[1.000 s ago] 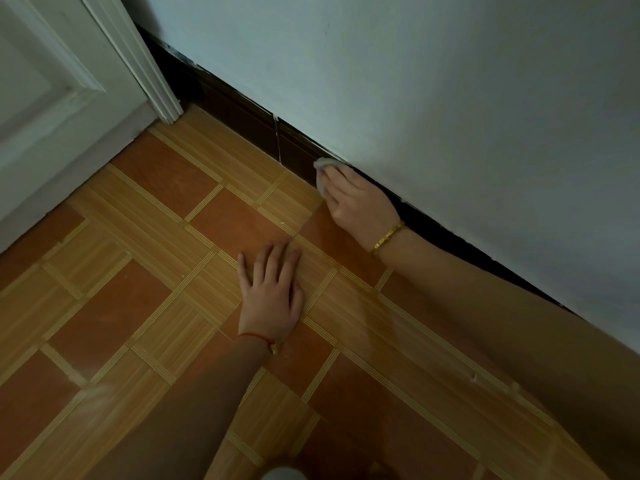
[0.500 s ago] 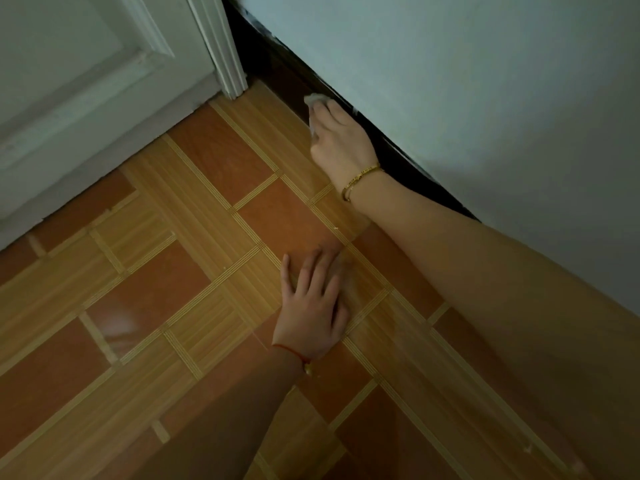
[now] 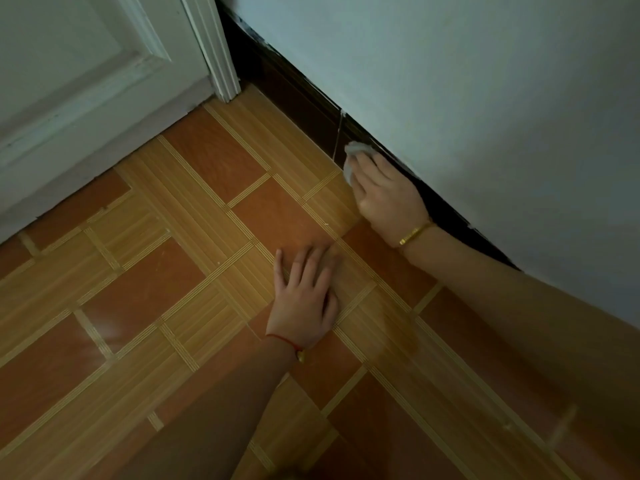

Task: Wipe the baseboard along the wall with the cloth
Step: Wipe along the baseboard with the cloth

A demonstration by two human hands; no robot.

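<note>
Head view: person low over a tiled floor (image 3: 214, 157), both bare forearms in shot.
Right hand (image 3: 388, 195): fingers curled over a small pale cloth (image 3: 353, 154), pressing it to the baseboard; gold bracelet (image 3: 415, 232) on the wrist.
Cloth: bunched, at the dark baseboard (image 3: 298, 98), just right of a vertical joint in it.
Left hand (image 3: 304, 299): flat on the floor, fingers spread, holding nothing; red string (image 3: 282, 341) at the wrist.
Baseboard: runs under the pale wall (image 3: 450, 81) to a white door frame (image 3: 214, 46).

white door (image 3: 86, 81), door frame (image 3: 214, 46), tiled floor (image 3: 156, 271)
</note>
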